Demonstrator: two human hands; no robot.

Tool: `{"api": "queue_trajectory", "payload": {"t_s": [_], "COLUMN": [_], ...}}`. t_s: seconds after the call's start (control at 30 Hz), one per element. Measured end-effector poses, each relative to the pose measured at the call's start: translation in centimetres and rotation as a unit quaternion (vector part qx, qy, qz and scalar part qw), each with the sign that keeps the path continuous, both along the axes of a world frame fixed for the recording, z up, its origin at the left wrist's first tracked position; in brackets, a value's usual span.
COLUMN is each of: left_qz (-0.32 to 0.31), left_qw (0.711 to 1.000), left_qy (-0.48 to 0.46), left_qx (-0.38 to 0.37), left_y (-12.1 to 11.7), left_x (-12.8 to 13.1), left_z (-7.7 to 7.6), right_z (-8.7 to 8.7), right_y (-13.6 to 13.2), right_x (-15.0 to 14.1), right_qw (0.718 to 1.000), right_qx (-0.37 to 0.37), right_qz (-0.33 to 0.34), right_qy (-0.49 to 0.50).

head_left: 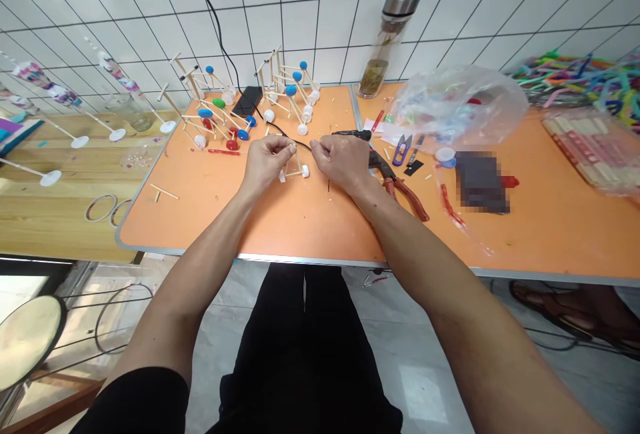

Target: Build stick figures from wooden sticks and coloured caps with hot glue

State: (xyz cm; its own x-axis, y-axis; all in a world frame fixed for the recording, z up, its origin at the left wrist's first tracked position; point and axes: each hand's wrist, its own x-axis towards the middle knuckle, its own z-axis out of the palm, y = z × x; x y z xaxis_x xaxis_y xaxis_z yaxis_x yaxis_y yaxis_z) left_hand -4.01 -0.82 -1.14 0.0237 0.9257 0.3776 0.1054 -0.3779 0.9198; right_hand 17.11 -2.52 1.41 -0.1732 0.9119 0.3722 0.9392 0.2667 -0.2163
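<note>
My left hand (267, 159) and my right hand (341, 161) rest on the orange table (200, 207), both with fingers pinched. Between them stands a small frame of wooden sticks with white caps (296, 169). The left fingers pinch its upper end. The right fingers are closed near the frame and a black cable (295, 141); what they grip is too small to name. Red-handled pliers (400, 187) lie just right of my right wrist.
Finished stick models with blue, red and white caps (235, 121) stand at the back. A phone (247, 101), a glass bottle (387, 44), a plastic bag (457, 104), blue snips (401, 149), loose sticks (164, 192) and coloured strips (575, 77) lie around. A wooden bench (55, 201) adjoins left.
</note>
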Motion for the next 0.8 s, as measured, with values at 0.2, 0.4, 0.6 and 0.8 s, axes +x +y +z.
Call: {"api": "queue_trajectory", "payload": {"t_s": [0.2, 0.4, 0.6, 0.8], "left_qz": [-0.003, -0.002, -0.012, 0.003], "left_qw": [1.000, 1.000, 1.000, 1.000], "left_qy": [0.003, 0.011, 0.006, 0.007], "left_qx": [0.001, 0.006, 0.011, 0.005], "left_y": [0.13, 0.10, 0.03, -0.04], "left_x": [-0.05, 0.05, 0.10, 0.20], "left_z": [-0.07, 0.07, 0.02, 0.09], "right_z": [-0.40, -0.38, -0.02, -0.20], "right_y": [0.22, 0.05, -0.30, -0.28], "right_x": [0.13, 0.10, -0.10, -0.13], "right_qw": [1.000, 1.000, 1.000, 1.000], "right_qx": [0.013, 0.010, -0.004, -0.003], "right_qz": [-0.003, 0.003, 0.004, 0.008], "right_qy": [-0.001, -0.007, -0.011, 0.000]}}
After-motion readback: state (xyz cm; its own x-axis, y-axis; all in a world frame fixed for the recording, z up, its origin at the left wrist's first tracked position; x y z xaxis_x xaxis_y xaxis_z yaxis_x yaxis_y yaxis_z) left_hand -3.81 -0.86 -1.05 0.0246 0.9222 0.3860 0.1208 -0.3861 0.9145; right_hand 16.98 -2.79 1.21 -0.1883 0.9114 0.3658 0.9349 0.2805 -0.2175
